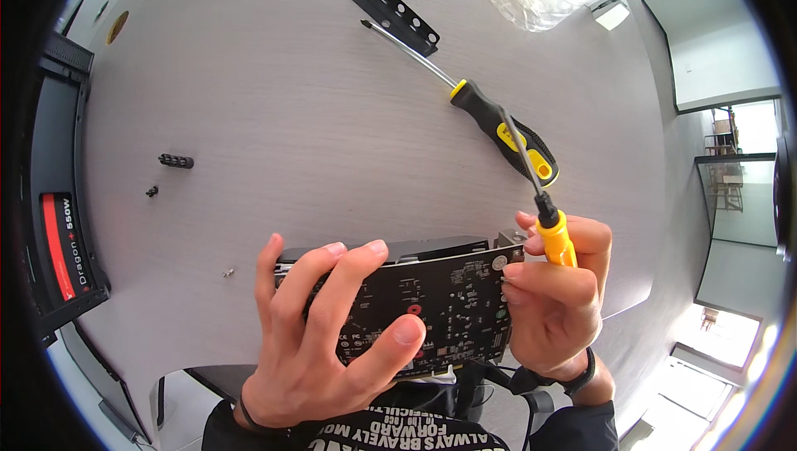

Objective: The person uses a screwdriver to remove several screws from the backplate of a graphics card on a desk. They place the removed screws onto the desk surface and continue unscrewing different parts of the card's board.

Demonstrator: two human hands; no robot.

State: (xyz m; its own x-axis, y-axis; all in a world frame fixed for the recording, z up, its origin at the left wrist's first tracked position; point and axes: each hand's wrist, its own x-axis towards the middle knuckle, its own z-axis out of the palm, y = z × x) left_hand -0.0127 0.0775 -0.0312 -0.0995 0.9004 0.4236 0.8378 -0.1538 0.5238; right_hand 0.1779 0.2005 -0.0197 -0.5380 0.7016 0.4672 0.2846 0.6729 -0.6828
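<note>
The board (452,310) is between both hands. Over its left part, the left hand (320,343) has fingers spread. At its right end, the right hand (558,314) holds a yellow screwdriver (558,243); whether fingertips also pinch the board, I cannot tell. Beyond the board lies a black screwdriver (476,104).

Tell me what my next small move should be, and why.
Perhaps steady the circuit board with your spread left hand, since your right hand holds the yellow-handled screwdriver and has fingers at the board's right end too.
</note>
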